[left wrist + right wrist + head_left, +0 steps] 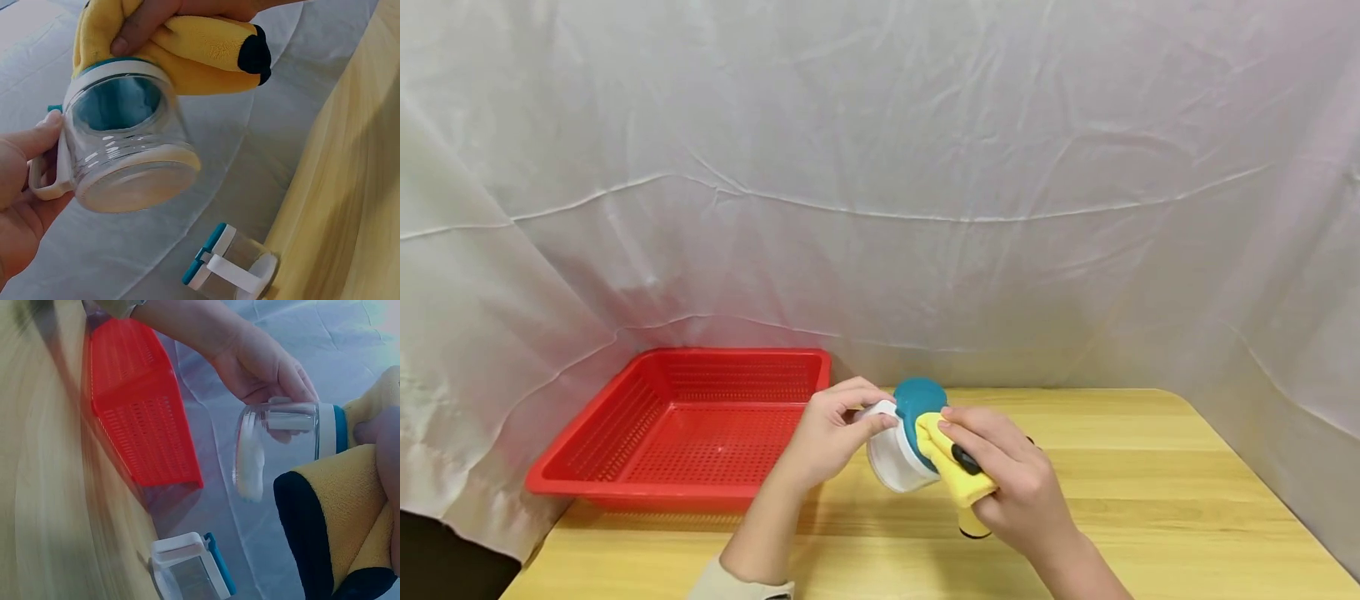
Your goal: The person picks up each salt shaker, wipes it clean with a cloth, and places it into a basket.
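Left hand (829, 433) grips jar handle (51, 190); right hand (1017, 471) holds yellow cloth (953, 475) against lid (919, 395).

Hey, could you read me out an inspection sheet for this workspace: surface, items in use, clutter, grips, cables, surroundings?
Surface: light wood-grain table, with shadows across it.
Job's things: clear jar with a teal lid and white handle, held above the table; yellow cloth with black trim, bunched against the lid.
Clutter: second jar, teal-lidded, standing on the table; red perforated basket at the person's left.
Grips: left grip holds the clear jar by its handle; right grip holds the cloth against the lid.
Cables: nothing seen.
Surroundings: pale, creased fabric behind and on both sides.
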Available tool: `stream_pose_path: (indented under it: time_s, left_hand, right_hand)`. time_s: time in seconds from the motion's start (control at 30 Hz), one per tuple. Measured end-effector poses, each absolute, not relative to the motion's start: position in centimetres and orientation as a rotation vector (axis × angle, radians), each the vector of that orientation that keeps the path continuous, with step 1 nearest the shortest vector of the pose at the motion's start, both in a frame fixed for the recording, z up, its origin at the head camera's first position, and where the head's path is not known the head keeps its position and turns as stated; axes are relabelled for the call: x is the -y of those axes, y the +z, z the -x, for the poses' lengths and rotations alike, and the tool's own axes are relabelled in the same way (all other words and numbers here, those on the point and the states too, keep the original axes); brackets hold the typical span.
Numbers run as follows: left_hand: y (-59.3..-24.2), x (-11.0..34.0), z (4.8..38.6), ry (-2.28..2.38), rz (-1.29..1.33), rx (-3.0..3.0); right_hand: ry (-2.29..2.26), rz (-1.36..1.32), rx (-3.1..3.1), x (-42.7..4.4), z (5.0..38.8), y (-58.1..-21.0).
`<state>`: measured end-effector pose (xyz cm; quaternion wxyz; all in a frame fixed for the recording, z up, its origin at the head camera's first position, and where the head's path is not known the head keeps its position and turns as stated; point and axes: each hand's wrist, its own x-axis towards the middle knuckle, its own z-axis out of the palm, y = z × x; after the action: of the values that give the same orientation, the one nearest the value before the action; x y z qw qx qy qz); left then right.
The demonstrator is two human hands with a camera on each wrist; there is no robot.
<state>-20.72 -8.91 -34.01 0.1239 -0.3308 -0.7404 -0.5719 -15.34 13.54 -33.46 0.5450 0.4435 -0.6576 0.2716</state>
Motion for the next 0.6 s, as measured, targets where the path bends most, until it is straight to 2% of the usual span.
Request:
stream_pose_path:
  time_s: [0.3, 0.6]
  left_hand:
    - [-34.3, 8.7, 20.8, -1.722, 1.238, 2.179]
    - [-34.9, 10.0, 21.8, -1.988, 1.302, 2.023]
  right_hand:
    - [0.635, -0.989, 1.643, -13.9, 15.4, -34.1]
    - [0.687, -0.949, 1.656, -14.4, 16.0, -34.1]
